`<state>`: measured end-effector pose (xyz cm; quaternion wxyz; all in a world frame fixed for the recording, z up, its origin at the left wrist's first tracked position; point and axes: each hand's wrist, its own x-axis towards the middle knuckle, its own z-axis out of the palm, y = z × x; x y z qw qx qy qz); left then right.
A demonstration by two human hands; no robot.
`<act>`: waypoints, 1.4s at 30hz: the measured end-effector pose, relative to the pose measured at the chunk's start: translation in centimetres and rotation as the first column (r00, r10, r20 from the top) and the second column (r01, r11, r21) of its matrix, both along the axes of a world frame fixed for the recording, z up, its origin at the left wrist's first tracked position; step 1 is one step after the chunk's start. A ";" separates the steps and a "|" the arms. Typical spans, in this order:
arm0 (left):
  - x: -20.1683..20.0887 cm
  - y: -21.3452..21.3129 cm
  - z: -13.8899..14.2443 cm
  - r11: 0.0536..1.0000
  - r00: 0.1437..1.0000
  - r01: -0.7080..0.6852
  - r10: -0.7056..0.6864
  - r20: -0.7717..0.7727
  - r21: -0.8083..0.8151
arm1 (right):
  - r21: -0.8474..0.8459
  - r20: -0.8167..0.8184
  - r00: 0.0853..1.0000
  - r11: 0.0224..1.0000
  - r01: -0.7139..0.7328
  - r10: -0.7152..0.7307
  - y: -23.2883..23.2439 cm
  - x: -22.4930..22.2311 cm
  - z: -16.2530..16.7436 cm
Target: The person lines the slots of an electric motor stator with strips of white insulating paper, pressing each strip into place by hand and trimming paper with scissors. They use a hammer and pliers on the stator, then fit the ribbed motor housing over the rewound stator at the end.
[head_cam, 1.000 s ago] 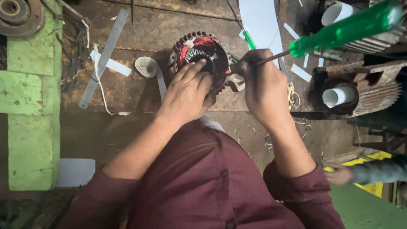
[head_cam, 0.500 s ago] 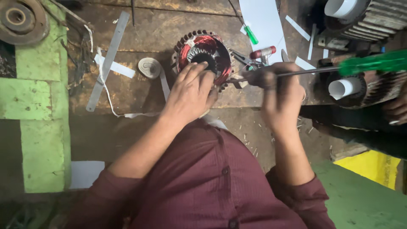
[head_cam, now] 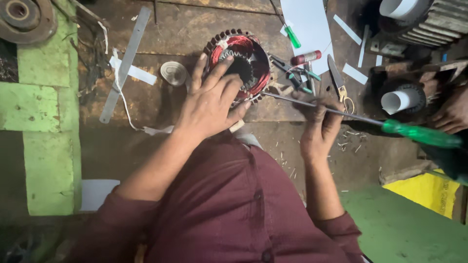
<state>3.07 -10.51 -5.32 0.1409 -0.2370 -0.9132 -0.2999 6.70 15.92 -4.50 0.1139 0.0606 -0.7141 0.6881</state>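
At upper centre of the frame, the left hand [head_cam: 212, 104] lies spread over the motor stator [head_cam: 240, 63], fingers splayed and touching its red copper windings. The right hand [head_cam: 318, 122], right of centre, is curled closed around the metal shaft of a green-handled screwdriver [head_cam: 360, 118], whose tip reaches the stator's rim.
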 end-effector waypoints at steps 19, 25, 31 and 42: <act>-3.1 -1.8 -3.0 0.952 0.973 0.124 -0.061 -0.223 0.281 | 0.816 0.249 0.917 0.442 -0.372 0.312 -8.6 -10.4 13.5; -3.2 -4.8 -1.4 0.949 0.964 0.264 -0.254 -0.079 0.170 | 0.807 0.021 0.916 0.534 -0.252 0.401 -5.4 -6.2 13.9; -2.4 -4.0 -2.4 0.943 0.981 0.175 -0.143 -0.131 0.285 | 0.860 -0.007 0.905 0.465 -0.213 0.426 -6.9 -8.4 12.1; 2.6 -6.2 -3.1 0.750 0.966 -0.246 0.243 0.090 0.614 | 0.375 -0.002 0.998 0.925 -0.060 0.066 0.9 -6.2 13.0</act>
